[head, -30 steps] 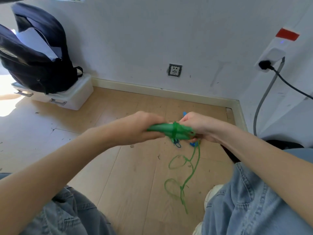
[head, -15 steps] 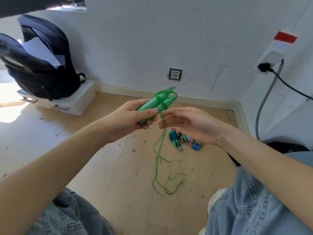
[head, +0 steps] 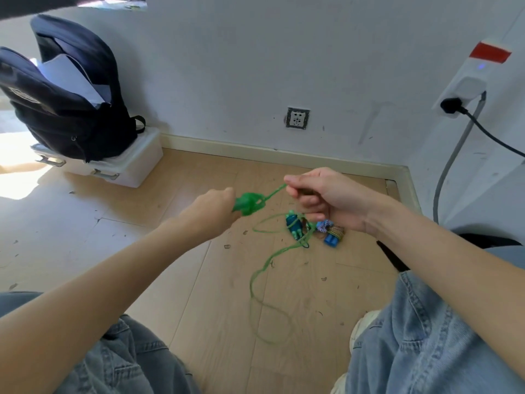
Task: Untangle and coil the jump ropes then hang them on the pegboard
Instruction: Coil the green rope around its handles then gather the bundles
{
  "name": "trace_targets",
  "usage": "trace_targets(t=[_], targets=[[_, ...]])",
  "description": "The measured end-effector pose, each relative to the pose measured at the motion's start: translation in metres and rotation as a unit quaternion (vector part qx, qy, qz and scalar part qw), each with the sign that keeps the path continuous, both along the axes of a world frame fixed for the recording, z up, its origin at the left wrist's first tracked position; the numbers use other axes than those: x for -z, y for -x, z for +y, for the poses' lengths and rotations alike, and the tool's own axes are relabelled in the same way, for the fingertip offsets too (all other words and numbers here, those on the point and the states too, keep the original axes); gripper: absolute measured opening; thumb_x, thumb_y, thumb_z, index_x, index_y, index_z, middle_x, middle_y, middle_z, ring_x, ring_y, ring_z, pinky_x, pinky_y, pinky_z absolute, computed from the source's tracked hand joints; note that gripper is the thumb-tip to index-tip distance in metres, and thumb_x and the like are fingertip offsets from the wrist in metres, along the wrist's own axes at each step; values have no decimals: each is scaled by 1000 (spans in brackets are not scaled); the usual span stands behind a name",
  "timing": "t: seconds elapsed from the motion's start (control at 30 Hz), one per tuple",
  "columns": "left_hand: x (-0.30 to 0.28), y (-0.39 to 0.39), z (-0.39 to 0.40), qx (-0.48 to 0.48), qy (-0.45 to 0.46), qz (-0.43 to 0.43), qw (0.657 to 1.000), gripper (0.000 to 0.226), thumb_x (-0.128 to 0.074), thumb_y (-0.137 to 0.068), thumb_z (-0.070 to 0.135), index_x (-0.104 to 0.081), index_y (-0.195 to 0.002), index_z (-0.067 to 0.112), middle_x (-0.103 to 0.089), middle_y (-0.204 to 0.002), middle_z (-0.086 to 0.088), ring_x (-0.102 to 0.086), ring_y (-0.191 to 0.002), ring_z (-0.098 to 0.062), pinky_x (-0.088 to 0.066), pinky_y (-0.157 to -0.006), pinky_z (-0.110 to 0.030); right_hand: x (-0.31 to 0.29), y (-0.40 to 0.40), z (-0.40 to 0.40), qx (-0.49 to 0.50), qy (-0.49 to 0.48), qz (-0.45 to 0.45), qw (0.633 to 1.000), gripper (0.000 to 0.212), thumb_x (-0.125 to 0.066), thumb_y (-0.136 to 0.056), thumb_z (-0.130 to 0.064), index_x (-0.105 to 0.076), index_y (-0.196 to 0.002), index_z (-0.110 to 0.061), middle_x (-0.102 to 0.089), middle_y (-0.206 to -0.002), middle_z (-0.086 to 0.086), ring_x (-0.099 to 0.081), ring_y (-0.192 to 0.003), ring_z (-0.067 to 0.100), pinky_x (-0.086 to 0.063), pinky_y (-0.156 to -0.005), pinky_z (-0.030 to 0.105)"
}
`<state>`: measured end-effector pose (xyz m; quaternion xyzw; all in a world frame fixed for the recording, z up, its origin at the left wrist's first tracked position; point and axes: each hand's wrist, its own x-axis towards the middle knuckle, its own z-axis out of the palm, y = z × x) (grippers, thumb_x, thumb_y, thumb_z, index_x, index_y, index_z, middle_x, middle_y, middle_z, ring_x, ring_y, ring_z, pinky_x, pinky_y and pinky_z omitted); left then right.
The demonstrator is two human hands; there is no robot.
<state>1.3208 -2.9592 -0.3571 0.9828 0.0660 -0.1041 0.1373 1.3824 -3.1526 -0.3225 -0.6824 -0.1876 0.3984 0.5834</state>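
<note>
My left hand (head: 213,209) is closed around the two green handles (head: 249,204) of a green jump rope. A few turns of the green cord are wrapped round the handles. My right hand (head: 326,199) pinches the green cord (head: 274,191) just right of the handles and holds it taut. The rest of the cord (head: 262,280) trails down in loose loops on the wooden floor. Two other bundled jump ropes lie on the floor under my right hand: one with teal handles (head: 294,226), one with blue handles (head: 331,236). No pegboard is in view.
A dark backpack (head: 65,103) sits on a white storage box (head: 127,163) at the left by the wall. A wall socket (head: 297,118) is straight ahead; a power strip (head: 463,89) with a black cable hangs at right. My denim-clad knees frame the floor.
My left hand has lowered the green handles from chest height toward the floor. My right hand, open half a second ago, now pinches the cord and pulls it to the right.
</note>
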Motion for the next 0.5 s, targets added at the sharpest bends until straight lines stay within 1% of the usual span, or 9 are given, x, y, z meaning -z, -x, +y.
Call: trace_targets(t=[0.07, 0.13, 0.2, 0.27, 0.3, 0.33, 0.4, 0.43, 0.5], targets=[[2, 4, -14, 83, -36, 41, 995, 23, -47, -95, 28, -48, -106, 7, -49, -81, 2, -52, -73, -15, -43, -64, -23, 3, -1, 2, 16, 14, -8, 1000, 35, -46, -96, -24, -50, -63, -13, -33, -42, -7, -26, -39, 8, -26, -37, 18], [-1, 8, -24, 166, -48, 76, 982, 25, -47, -95, 28, -48, -110, 8, -48, -84, 3, -50, -77, -13, -41, -68, -22, 6, -2, 3, 52, 44, -16, 998, 34, -46, -96, -22, -49, -64, -13, -33, -40, -8, -25, -37, 7, -24, -37, 19], [-8, 12, -30, 227, -49, 92, 968, 23, -47, -95, 29, -47, -109, 11, -46, -83, 6, -47, -74, -11, -37, -66, -20, 9, -4, 3, 89, 79, -34, 992, 34, -47, -96, -22, -48, -64, -13, -34, -38, -9, -24, -36, 6, -21, -36, 18], [-17, 14, -33, 274, -24, 102, 956, 16, -48, -95, 31, -46, -101, 16, -46, -77, 9, -45, -67, -7, -34, -59, -18, 12, -5, 1, 91, 116, -66, 987, 35, -48, -96, -22, -49, -62, -13, -35, -37, -9, -25, -35, 6, -22, -35, 17], [-22, 16, -33, 293, 7, 107, 950, 11, -49, -94, 31, -44, -95, 21, -46, -75, 11, -45, -63, -3, -35, -55, -16, 13, -4, 1, 82, 139, -85, 983, 35, -49, -95, -22, -50, -61, -12, -36, -37, -9, -25, -34, 6, -22, -35, 17], [-28, 17, -33, 307, 50, 109, 944, 10, -50, -93, 30, -43, -88, 27, -48, -73, 14, -47, -61, -1, -37, -55, -13, 15, -3, 2, 69, 165, -110, 978, 36, -50, -95, -23, -50, -61, -12, -36, -36, -10, -26, -33, 6, -23, -35, 17], [-40, 20, -29, 308, 153, 96, 934, 17, -54, -92, 26, -43, -82, 36, -54, -73, 15, -53, -63, 4, -39, -56, -7, 16, 0, 2, 35, 218, -154, 963, 37, -52, -94, -26, -51, -59, -11, -38, -35, -10, -29, -33, 6, -25, -36, 18], [-44, 21, -26, 294, 213, 76, 929, 18, -55, -91, 23, -46, -84, 36, -57, -74, 13, -54, -63, 4, -40, -56, -7, 15, 1, 1, 12, 236, -155, 959, 37, -51, -94, -24, -51, -60, -11, -39, -37, -9, -30, -34, 6, -26, -37, 18], [-48, 20, -18, 238, 330, 30, 913, 9, -57, -89, 17, -53, -87, 25, -61, -75, 9, -53, -60, 1, -42, -56, -11, 11, 1, -1, -37, 227, -87, 969, 35, -44, -96, -15, -47, -61, -12, -38, -40, -6, -27, -35, 7, -23, -39, 18]])
